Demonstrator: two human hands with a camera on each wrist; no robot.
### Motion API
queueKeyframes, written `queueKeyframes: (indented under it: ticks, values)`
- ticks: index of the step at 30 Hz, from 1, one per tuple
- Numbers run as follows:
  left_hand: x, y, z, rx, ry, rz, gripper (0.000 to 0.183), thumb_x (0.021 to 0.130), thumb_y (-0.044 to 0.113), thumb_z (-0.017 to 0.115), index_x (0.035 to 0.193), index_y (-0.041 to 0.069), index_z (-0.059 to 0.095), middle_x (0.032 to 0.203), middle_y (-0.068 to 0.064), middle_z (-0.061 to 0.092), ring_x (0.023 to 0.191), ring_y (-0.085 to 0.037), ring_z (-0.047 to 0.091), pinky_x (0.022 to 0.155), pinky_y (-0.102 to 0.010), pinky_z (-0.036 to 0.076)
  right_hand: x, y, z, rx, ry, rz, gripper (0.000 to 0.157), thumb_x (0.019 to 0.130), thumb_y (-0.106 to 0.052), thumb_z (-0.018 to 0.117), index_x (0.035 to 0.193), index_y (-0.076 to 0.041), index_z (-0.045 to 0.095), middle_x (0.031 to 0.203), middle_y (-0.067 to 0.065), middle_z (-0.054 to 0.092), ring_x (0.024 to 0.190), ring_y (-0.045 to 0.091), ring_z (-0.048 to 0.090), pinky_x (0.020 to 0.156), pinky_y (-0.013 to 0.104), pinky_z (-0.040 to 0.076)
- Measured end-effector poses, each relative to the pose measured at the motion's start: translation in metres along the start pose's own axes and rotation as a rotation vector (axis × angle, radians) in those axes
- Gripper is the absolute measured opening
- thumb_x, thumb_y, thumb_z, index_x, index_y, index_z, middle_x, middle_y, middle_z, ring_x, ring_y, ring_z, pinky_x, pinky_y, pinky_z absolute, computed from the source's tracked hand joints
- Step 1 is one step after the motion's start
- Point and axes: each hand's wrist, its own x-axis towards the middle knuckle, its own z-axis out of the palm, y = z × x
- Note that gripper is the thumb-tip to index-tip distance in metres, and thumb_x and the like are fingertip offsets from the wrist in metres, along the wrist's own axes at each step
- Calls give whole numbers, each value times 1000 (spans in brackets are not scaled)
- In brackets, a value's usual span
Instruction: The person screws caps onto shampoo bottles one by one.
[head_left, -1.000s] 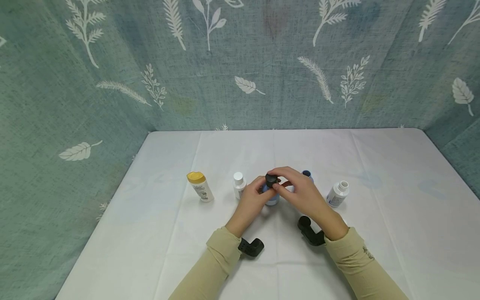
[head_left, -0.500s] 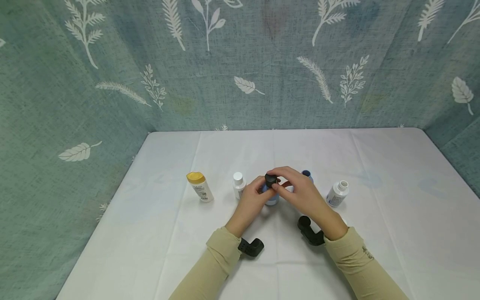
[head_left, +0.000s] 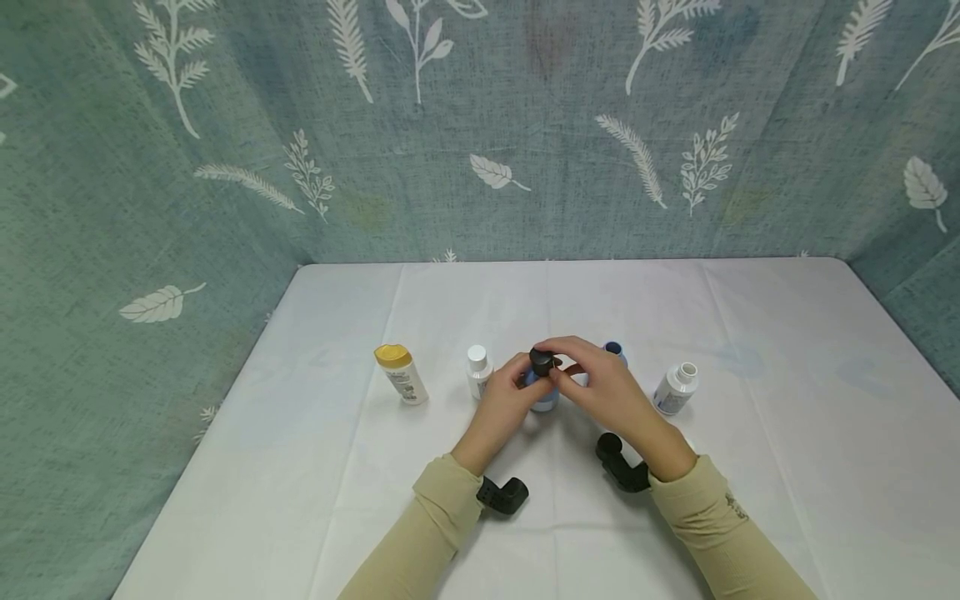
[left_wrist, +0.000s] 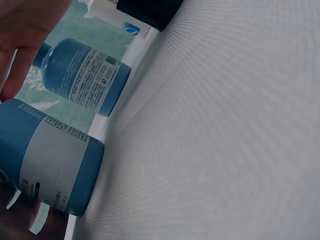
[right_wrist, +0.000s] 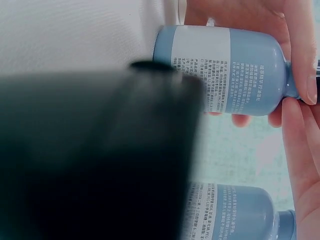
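Note:
A blue bottle [head_left: 545,402] with a pale label stands upright at the middle of the table. My left hand [head_left: 501,404] holds it around its body. Over its neck sits a black cap [head_left: 542,361], which my right hand [head_left: 603,383] pinches between thumb and fingers. In the right wrist view the held bottle [right_wrist: 200,70] appears sideways, with fingertips at its neck and the cap partly cut off. Behind my right hand a second blue bottle [head_left: 613,348] shows its uncapped mouth; its label faces the left wrist camera, where this bottle [left_wrist: 85,75] stands beyond the held one.
An uncapped white bottle [head_left: 677,388] stands to the right. On the left are a white bottle with a white cap [head_left: 478,371], partly behind my left hand, and a white bottle with a yellow cap [head_left: 401,373]. Black camera mounts [head_left: 504,496] jut from both wrists. A patterned curtain [head_left: 480,133] backs the table.
My right thumb has shifted slightly at the side of the black cap. Both hands and all the bottles otherwise keep their places.

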Motion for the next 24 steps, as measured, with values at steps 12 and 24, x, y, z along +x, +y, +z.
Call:
queueKeyframes:
  ticks: [12,24]
  values:
    - [-1,1,0,1,-3,0,26,82,39,61,107,33,61,102,15,58,97,-5,52,82,-32,43,1,0,0,4,7,1,35,84,-11,61,118,-18,55,115,-7,54,99,8,53,72,24,48]
    - [-1,0,0,8,-10,2,28,82,37,60,110,33,60,106,15,57,102,-5,51,85,-32,42,1,1,2,-5,42,-15,35,82,-11,64,116,-18,56,114,-6,55,99,10,53,72,26,48]
